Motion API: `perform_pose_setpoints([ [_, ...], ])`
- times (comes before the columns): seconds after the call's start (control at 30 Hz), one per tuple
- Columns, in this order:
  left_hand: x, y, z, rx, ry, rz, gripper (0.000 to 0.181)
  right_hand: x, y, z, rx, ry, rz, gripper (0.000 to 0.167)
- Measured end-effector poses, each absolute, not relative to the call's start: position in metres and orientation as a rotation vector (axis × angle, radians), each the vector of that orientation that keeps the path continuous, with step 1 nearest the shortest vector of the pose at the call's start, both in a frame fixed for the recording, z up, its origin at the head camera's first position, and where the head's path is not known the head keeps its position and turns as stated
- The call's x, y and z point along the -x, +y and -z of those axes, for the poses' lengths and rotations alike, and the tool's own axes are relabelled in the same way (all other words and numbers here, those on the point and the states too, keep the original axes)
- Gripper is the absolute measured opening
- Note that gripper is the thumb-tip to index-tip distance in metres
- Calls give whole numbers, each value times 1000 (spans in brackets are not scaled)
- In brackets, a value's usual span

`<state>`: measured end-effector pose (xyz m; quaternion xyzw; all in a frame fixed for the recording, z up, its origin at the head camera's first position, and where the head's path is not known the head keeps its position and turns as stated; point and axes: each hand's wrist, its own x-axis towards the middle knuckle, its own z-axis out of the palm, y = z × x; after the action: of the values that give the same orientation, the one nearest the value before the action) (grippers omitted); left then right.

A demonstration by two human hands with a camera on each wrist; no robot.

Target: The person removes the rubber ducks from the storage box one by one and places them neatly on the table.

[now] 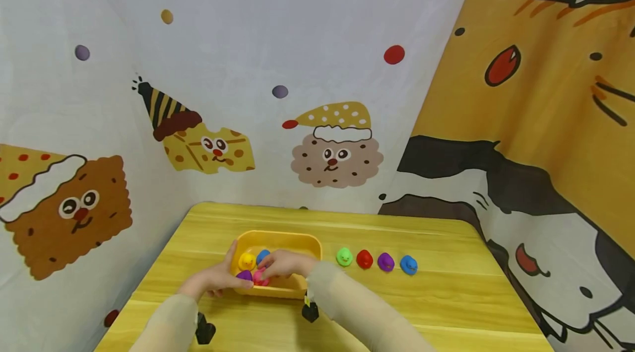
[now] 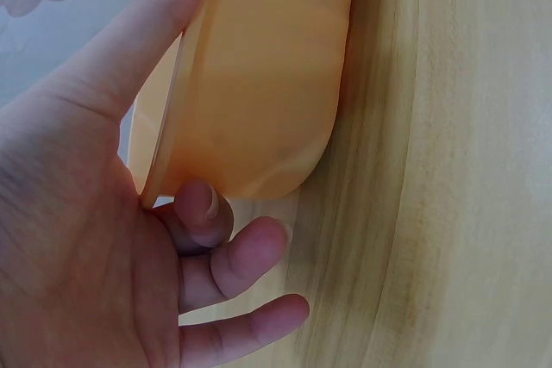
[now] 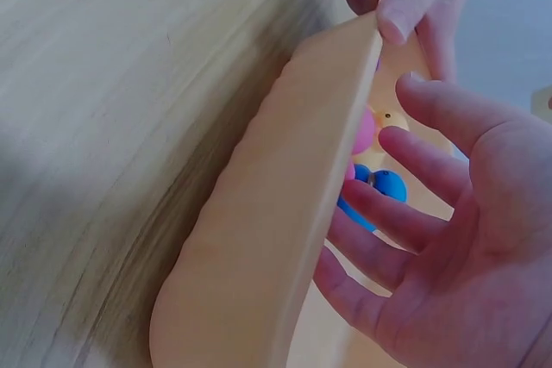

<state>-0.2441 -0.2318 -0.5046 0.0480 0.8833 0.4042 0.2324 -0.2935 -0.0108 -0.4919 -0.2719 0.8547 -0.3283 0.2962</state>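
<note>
Inside the yellow tray (image 1: 273, 292), the right hand (image 1: 285, 263) reaches to a pink duck (image 1: 261, 279), fingers apart in the right wrist view; contact is unclear. The left hand (image 1: 220, 275) holds the tray's near-left corner. Only the head view shows a green duck (image 1: 344, 256), red duck (image 1: 364, 259), purple duck (image 1: 386, 262) and blue duck (image 1: 409, 265) lined up rightward.

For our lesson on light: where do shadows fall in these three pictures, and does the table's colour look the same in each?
Head view: table strongly yellow, soft shadow near the right sleeve; left wrist view: table paler, soft shadow beside the tray; right wrist view: table pale and greyish, darker shadow along the tray's underside.
</note>
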Motion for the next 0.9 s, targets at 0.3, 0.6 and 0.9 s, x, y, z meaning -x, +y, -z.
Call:
perform_pose_setpoints([
  [0.3, 245, -230, 507, -46, 2442, -1126, 130, 292, -20, 502, 787, 2395, 786, 27],
  [0.6, 246, -229, 509, -44, 2433, -1134, 130, 293, -23, 513, 818, 2435, 792, 14],
  [0.9, 246, -230, 509, -49, 2436, -1132, 130, 292, -24, 520, 860, 2498, 756, 12],
])
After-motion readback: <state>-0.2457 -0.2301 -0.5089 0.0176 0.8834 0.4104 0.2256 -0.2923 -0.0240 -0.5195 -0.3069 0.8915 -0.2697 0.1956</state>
